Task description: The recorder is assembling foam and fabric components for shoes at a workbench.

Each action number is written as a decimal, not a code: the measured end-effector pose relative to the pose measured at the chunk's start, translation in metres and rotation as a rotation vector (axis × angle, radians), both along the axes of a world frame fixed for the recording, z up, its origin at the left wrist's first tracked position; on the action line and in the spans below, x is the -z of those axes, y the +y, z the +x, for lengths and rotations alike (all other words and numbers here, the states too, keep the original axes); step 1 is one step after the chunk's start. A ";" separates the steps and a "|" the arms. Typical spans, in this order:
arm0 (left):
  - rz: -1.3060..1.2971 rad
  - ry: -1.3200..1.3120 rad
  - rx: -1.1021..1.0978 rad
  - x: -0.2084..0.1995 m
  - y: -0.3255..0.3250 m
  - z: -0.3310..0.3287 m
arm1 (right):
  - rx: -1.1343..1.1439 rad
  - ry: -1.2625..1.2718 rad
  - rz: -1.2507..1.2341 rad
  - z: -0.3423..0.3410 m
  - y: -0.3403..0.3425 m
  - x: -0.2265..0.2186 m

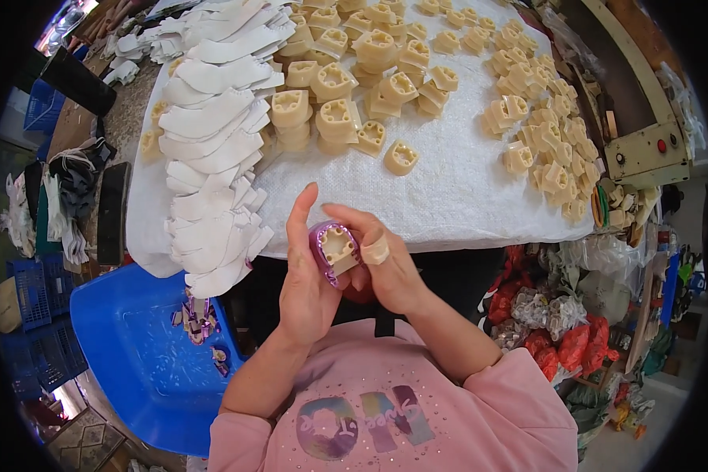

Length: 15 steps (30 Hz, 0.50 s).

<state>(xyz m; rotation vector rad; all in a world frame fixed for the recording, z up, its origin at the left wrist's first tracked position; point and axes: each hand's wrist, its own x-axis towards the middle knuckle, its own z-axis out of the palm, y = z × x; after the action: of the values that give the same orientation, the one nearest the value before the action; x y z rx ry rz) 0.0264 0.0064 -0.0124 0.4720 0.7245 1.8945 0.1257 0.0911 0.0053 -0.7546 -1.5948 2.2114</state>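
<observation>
Between my hands, just off the table's front edge, is a cream plastic shoe heel [339, 248] with a shiny purple covering around its outer wall. Its hollow top with small round posts faces up. My left hand [300, 287] presses its palm along the heel's left side, fingers mostly straight and pointing away from me. My right hand [381, 259] curls around the other side; a beige strip of tape is wrapped on one finger. The fingers underneath are hidden. Beyond them, a single bare cream heel [401, 158] stands on the white woven cloth [456, 185].
Overlapping white curved pieces [212, 141] run along the table's left. Stacked cream heels [334, 82] fill the back; more heels [554, 141] lie right. Purple-covered heels [199, 318] sit in a blue basin [145, 346] at left. A machine with a red button [649, 149] stands right.
</observation>
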 end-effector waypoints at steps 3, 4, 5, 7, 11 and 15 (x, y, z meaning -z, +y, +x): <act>0.034 0.084 0.044 -0.004 0.002 -0.004 | 0.138 0.124 0.390 0.002 0.017 0.013; -0.152 0.305 0.026 -0.010 0.000 -0.005 | 0.217 0.148 0.759 0.002 0.021 0.012; -0.338 0.526 0.008 -0.012 -0.001 -0.007 | 0.187 0.063 0.861 0.005 0.022 0.006; -0.220 1.060 -0.114 -0.002 0.000 -0.013 | 0.040 -0.069 0.872 0.001 0.020 -0.011; -0.094 0.961 -0.178 -0.004 -0.002 0.000 | -0.021 -0.080 0.740 0.004 0.020 -0.011; -0.294 0.913 -0.067 -0.005 -0.004 -0.006 | 0.099 0.130 0.639 0.008 0.022 0.005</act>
<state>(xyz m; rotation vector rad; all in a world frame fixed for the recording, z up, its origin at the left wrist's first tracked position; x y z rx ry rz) 0.0200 0.0021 -0.0078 1.1492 1.5922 1.5363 0.1336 0.1128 0.0001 -0.4724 -1.9789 1.4977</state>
